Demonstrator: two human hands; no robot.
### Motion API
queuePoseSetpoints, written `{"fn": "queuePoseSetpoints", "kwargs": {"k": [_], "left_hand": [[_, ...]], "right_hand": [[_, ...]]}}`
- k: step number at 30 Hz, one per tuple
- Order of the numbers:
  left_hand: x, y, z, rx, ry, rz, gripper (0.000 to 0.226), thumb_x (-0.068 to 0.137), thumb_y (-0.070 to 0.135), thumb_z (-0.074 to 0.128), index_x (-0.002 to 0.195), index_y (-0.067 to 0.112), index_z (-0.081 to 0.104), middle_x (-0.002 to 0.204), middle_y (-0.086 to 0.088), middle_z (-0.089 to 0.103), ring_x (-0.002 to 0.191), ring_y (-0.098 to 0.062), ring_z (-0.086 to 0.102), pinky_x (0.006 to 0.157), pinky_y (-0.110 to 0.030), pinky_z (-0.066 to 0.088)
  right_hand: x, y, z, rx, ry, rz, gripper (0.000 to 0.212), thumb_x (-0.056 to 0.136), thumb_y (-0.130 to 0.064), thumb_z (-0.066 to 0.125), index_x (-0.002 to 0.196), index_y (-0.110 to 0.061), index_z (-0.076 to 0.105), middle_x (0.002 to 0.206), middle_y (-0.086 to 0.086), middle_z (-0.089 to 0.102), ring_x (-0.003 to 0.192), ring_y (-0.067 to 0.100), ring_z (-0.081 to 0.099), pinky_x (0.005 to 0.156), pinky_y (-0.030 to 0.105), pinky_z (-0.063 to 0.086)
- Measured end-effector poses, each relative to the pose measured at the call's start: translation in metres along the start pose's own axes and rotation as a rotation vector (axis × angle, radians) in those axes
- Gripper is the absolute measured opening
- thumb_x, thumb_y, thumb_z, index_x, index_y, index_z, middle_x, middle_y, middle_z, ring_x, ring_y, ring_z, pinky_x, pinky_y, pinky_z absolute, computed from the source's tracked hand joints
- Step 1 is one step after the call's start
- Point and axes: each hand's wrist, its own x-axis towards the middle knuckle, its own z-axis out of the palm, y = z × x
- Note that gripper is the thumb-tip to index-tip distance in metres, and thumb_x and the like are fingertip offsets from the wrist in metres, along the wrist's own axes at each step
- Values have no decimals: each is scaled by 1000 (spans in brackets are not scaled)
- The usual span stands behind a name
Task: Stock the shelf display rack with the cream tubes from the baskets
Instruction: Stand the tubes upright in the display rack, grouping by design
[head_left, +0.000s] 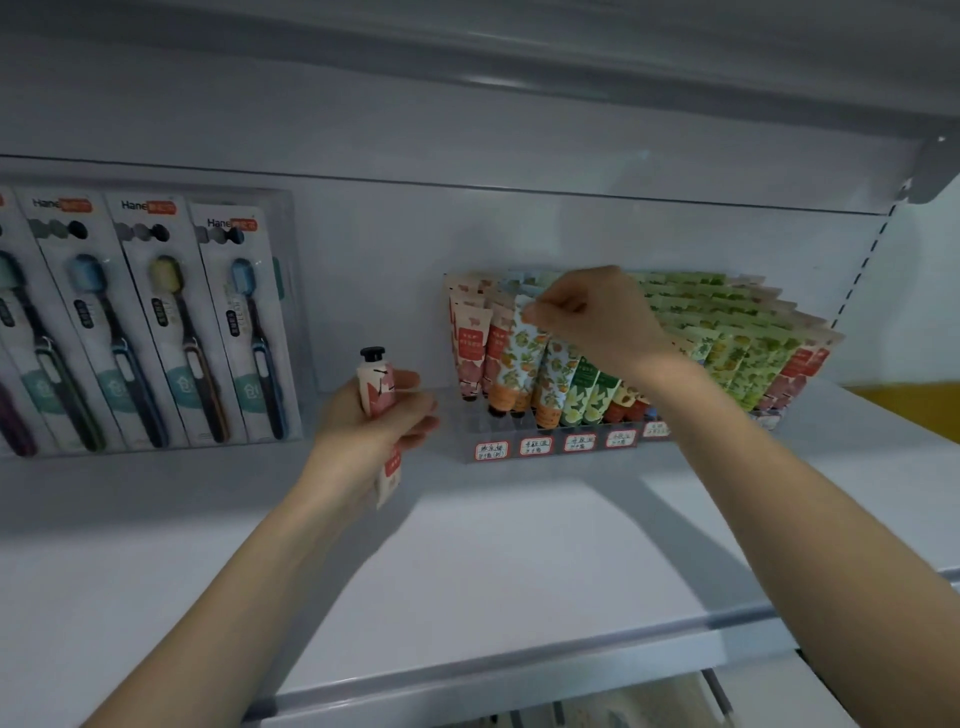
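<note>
One pink tube (376, 387), cap-up, gripped by left hand (358, 423); right hand (592, 317) pinches orange tube (519, 361).

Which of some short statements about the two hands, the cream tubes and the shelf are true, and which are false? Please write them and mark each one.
1. The left hand holds a pink tube with its black cap pointing up. True.
2. The right hand lies flat and empty on the shelf. False: it pinches the top edge of an orange-patterned tube in the display rack.
3. The toothbrush packs stand to the left of the display rack. True.
4. The green tubes in the rack stand cap up. False: their flat crimped ends point up.
</note>
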Motion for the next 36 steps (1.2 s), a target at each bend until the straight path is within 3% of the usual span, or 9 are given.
{"fn": "queuePoseSetpoints", "kwargs": {"k": [2, 6, 11, 18, 22, 25, 28, 33, 36], "left_hand": [[-1, -5, 0, 27, 15, -19, 13, 84, 1, 63, 85, 12, 56, 66, -8, 54, 43, -8, 51, 48, -22, 46], [-1, -9, 2, 38, -6, -42, 20, 85, 14, 66, 77, 13, 48, 57, -3, 42, 42, -10, 38, 49, -25, 33], [-3, -10, 5, -33, 41, -92, 29, 91, 25, 58, 69, 14, 42, 54, -3, 46, 38, -12, 38, 48, -24, 29], [-1, -13, 3, -49, 47, -112, 22, 94, 24, 54, 77, 14, 43, 61, -5, 50, 44, -14, 40, 50, -26, 32], [-1, -14, 2, -18, 45, -95, 20, 93, 25, 55, 78, 13, 48, 64, -5, 54, 49, -15, 48, 55, -29, 43], [-1, -15, 2, 4, 32, -68, 19, 93, 24, 55, 81, 9, 53, 69, -5, 56, 56, -15, 55, 62, -31, 49], [0, -17, 2, 32, 24, -47, 19, 91, 25, 56, 84, 7, 57, 74, -6, 58, 67, -18, 60, 69, -34, 52], [-1, -15, -2, 101, 8, -15, 56, 79, 43, 59, 97, -10, 58, 86, -14, 60, 78, -20, 57, 77, -37, 44], [-1, -14, -2, 123, -2, 9, 54, 80, 40, 59, 98, -11, 59, 86, -13, 61, 77, -19, 55, 76, -35, 42]], "right_hand": [[0, 9, -2, -91, -2, 19, 23, 91, -25, 59, 91, -5, 70, 88, 9, 69, 81, 22, 64, 74, 30, 50], [-2, 23, 8, -228, 5, 34, 24, 92, -25, 57, 89, -5, 69, 83, 4, 64, 74, 19, 57, 65, 28, 46], [-5, 25, 21, -312, -13, 41, 26, 95, -26, 53, 92, -4, 68, 79, 0, 59, 73, 20, 57, 65, 33, 48], [1, 21, 24, -368, -31, 73, 29, 95, -32, 51, 94, -8, 67, 90, 5, 67, 82, 24, 62, 68, 33, 51], [4, 21, 26, -429, -100, 98, 28, 95, -32, 51, 90, -9, 66, 91, 5, 67, 83, 23, 62, 65, 28, 46], [9, 19, 24, -481, -154, 129, 27, 95, -29, 51, 77, -11, 60, 80, 4, 62, 77, 23, 60, 60, 26, 41], [12, 16, 26, -530, -176, 129, 40, 96, -28, 50, 59, -14, 40, 62, -1, 44, 66, 22, 50, 47, 23, 29], [12, 17, 27, -524, -184, 119, 43, 96, -27, 50, 58, -15, 34, 59, -1, 39, 65, 22, 48, 46, 23, 27], [9, 18, 25, -450, -194, 107, 35, 96, -27, 50, 64, -12, 44, 67, 2, 51, 71, 24, 59, 48, 24, 31]]}}
